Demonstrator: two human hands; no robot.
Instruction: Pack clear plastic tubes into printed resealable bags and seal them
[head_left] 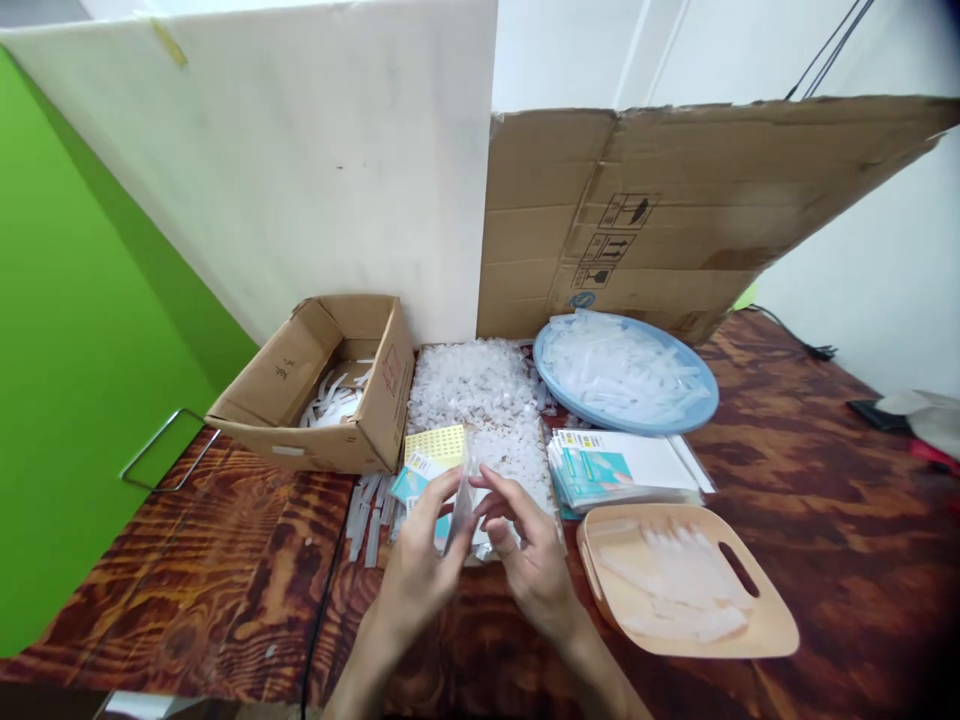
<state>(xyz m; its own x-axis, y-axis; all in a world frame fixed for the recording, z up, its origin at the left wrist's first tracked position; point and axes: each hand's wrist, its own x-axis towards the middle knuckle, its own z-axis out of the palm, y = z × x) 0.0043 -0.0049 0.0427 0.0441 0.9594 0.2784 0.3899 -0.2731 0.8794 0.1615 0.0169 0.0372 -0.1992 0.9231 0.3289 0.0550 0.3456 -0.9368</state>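
Between my two hands stands a thin clear plastic bag (pixel 461 505), seen nearly edge-on. My left hand (pixel 417 550) grips its left side between thumb and fingers. On the other side, the curled fingers of my right hand (pixel 534 560) pinch at the bag's edge. What the bag contains, if anything, I cannot make out. Just behind the hands lie a sheet of yellow round stickers (pixel 436 443) and teal-and-white printed cards (pixel 412 478). Beyond them spreads a pile of small translucent plastic pieces (pixel 480 385).
An open cardboard box (pixel 379 420) with white strips stands left, near loose clear strips (pixel 367 520). At right are a blue tray (pixel 701 410) heaped with clear strips, a stack of bagged cards (pixel 622 470) and a peach board (pixel 772 630) bearing translucent pieces. Cardboard (pixel 675 200) stands behind.
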